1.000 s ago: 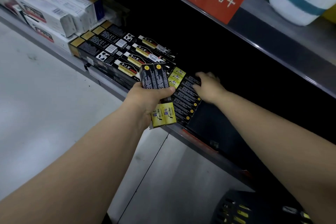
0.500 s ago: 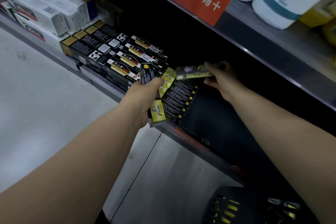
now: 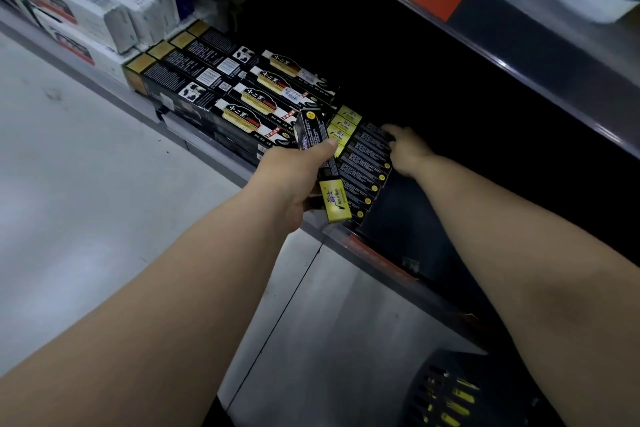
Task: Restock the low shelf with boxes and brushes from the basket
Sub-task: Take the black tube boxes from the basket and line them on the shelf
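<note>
Right hand (image 3: 410, 151) has lowered, gripping a box (image 3: 372, 136) atop the row (image 3: 363, 178).

The left hand (image 3: 294, 177) grips one black-and-yellow box (image 3: 334, 205), thumb across its face, yellow end pointing near, just above the front edge of the low shelf (image 3: 398, 218). Just right of it, the right hand (image 3: 407, 149) lies on the far end of a row of matching boxes (image 3: 363, 170); whether it grips one is unclear. Black cartons (image 3: 214, 80) and white cartons (image 3: 86, 3) fill the shelf to the left. The dark basket (image 3: 446, 392) sits near right
</note>
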`<state>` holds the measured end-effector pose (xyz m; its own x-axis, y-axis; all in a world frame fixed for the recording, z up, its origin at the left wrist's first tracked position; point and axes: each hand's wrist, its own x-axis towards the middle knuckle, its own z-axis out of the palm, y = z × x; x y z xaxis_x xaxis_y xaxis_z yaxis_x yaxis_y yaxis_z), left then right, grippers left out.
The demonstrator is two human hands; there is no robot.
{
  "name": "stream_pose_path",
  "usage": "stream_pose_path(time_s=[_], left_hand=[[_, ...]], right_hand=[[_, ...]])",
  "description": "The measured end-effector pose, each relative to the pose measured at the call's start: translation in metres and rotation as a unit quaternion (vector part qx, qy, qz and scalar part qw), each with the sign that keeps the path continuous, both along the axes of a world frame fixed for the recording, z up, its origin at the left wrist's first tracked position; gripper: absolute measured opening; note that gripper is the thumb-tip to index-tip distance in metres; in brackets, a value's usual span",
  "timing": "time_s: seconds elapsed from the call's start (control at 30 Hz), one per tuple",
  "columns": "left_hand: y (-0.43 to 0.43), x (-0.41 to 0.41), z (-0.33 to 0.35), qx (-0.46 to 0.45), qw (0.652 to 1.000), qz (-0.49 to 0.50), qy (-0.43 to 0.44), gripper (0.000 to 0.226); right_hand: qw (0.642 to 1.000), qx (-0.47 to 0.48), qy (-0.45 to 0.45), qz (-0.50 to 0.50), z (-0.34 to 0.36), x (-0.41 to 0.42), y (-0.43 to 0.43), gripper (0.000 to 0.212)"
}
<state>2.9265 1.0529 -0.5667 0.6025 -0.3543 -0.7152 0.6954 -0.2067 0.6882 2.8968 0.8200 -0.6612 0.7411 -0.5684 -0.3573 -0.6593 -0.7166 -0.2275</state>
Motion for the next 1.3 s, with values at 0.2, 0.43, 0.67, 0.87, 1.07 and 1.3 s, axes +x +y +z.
stream_pose_path(time_s=[0.2, 0.43, 0.67, 0.87, 1.07, 1.3], left_hand=[[-0.006, -0.001, -0.003, -0.002, 1.0, -0.007, -0.007, 0.03], [-0.003, -0.003, 0.0, 0.073, 0.958, -0.201, -0.189, 0.05], [0.001, -0.002, -0.003, 0.099, 0.913, -0.241, -0.314, 0.06], [-0.002, -0.004, -0.005, 0.08, 0.916, -0.258, -0.296, 0.034], [-0.001, -0.002, -0.009, 0.068, 0.912, -0.283, -0.289, 0.019], [-0.006, -0.012, 0.009, 0.044, 0.907, -0.291, -0.302, 0.019]], right_hand=[[0.989, 0.059, -0.065, 0.122, 0.06, -0.002, 0.036, 0.089], [0.907, -0.012, -0.12, 0.404, 0.115, -0.032, 0.067, 0.043], [0.992, -0.021, -0.092, 0.084, 0.07, -0.041, 0.02, 0.04], [0.991, -0.027, -0.114, -0.072, 0.023, -0.005, -0.012, 0.04], [0.998, -0.059, 0.003, -0.028, -0.011, 0.018, -0.015, 0.047], [0.993, -0.052, 0.106, 0.02, 0.028, 0.011, 0.007, 0.067]])
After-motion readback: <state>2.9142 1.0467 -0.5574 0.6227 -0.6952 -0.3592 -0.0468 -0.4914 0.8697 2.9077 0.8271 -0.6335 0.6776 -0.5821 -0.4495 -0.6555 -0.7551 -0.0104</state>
